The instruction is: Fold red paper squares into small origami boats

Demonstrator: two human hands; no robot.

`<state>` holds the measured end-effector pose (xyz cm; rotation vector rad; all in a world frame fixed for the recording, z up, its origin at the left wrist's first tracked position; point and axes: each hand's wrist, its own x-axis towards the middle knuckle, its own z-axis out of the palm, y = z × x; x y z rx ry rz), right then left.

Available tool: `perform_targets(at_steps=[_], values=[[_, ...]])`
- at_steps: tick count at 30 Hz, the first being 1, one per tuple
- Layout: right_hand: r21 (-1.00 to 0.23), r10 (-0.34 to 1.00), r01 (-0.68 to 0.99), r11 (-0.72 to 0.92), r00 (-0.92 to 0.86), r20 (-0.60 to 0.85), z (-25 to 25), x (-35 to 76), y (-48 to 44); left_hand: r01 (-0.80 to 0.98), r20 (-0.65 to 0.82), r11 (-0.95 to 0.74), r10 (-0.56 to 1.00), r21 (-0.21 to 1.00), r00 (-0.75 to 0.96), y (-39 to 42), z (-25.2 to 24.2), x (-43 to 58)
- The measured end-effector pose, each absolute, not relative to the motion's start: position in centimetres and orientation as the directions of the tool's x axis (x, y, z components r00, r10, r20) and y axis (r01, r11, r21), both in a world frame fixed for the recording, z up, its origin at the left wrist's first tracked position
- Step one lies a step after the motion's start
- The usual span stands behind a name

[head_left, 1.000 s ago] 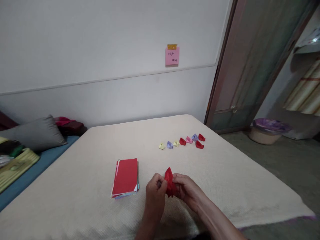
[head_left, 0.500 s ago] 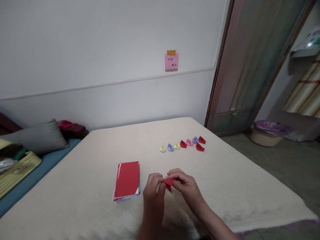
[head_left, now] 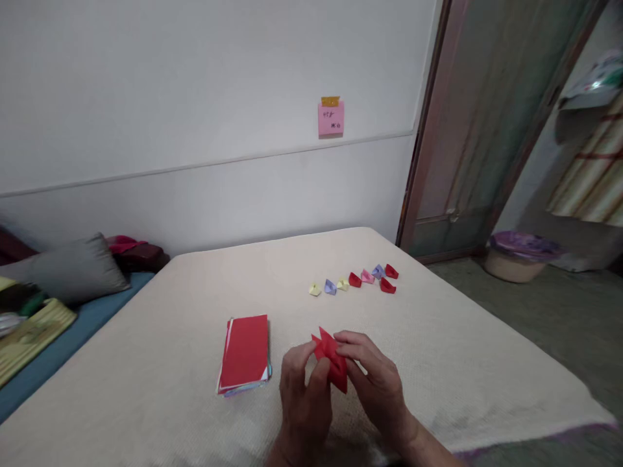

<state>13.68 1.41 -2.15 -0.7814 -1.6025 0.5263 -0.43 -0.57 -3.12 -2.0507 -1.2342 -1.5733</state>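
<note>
Red paper (head_left: 331, 360), partly folded with points sticking up, is held just above the near middle of the bed (head_left: 170, 337), between both hands. The left hand (head_left: 304, 402) pinches its left side with thumb and fingers closed on it. The right hand (head_left: 377, 383) pinches its upper right edge, fingers curled over the top. Both forearms come in from the bottom edge of the view.

The bed is covered in a cream, finely textured cloth and fills most of the lower view. Just left of the hands lies a stack (head_left: 244, 353) of paper sheets with a red one on top and pale edges showing beneath. Farther back and to the right sits a loose row of small folded pieces (head_left: 355, 280): yellow, purple, yellow, red, pink, purple, and two more red at the right end, all well apart from the hands.

Behind the bed stands a white wall (head_left: 195, 97) with a thin ledge running across it. A pink note (head_left: 331, 118) is taped just above that ledge. To the right is a door (head_left: 467, 130) with a dark frame. Past it, a basin (head_left: 518, 254) sits on the grey floor (head_left: 549, 318) near a striped curtain (head_left: 594, 175). At the far left a grey pillow (head_left: 73, 269) rests on a blue sheet (head_left: 73, 331), with dark red cloth (head_left: 134, 250) behind it.
</note>
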Motion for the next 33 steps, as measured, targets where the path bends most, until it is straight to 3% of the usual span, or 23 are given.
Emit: perform_targets(at_steps=[2,5,11,14,16,18,20,24,33], values=[[-0.677,0.701,0.211,0.705,-0.069,0.710,-2.4,13.7,1.6,0.764,0.906,-0.608,0.415,0.213,0.078,-0.5,-3.2,-0.5],[-0.667,0.695,0.224,0.711,-0.079,0.715,-2.7,13.7,1.8,0.759,0.905,-0.609,0.420,0.229,0.064,-0.4,-3.1,-0.4],[-0.763,0.786,0.200,0.615,-0.083,0.612,-2.5,13.6,2.2,0.658,0.824,-0.614,0.567,0.436,-0.017,0.0,-2.7,-0.5],[-0.892,0.901,0.129,0.433,-0.094,0.424,-2.2,13.5,2.5,0.496,0.634,-0.518,0.768,0.697,-0.089,0.5,-2.3,-0.5],[-0.966,0.957,0.025,0.258,-0.143,0.252,-2.2,13.3,2.7,0.296,0.389,-0.341,0.913,0.892,-0.121,0.9,-2.0,-0.5],[-0.992,0.976,-0.083,0.098,-0.189,0.112,-2.2,13.0,2.8,0.047,0.141,-0.137,0.985,0.990,-0.098,1.3,-1.8,-0.4],[-0.989,0.981,-0.147,0.000,-0.190,0.028,-2.1,12.7,2.9,-0.165,-0.011,0.002,0.999,0.986,-0.052,1.4,-1.7,-0.3],[-0.985,0.980,-0.169,-0.038,-0.199,-0.004,-1.7,12.3,3.1,-0.396,-0.104,0.100,0.995,0.913,0.012,1.4,-1.9,-0.3],[-0.997,0.983,-0.046,-0.067,-0.175,-0.057,-2.5,11.5,4.2,-0.378,-0.183,0.159,0.983,0.912,-0.028,2.8,-3.3,-1.0]])
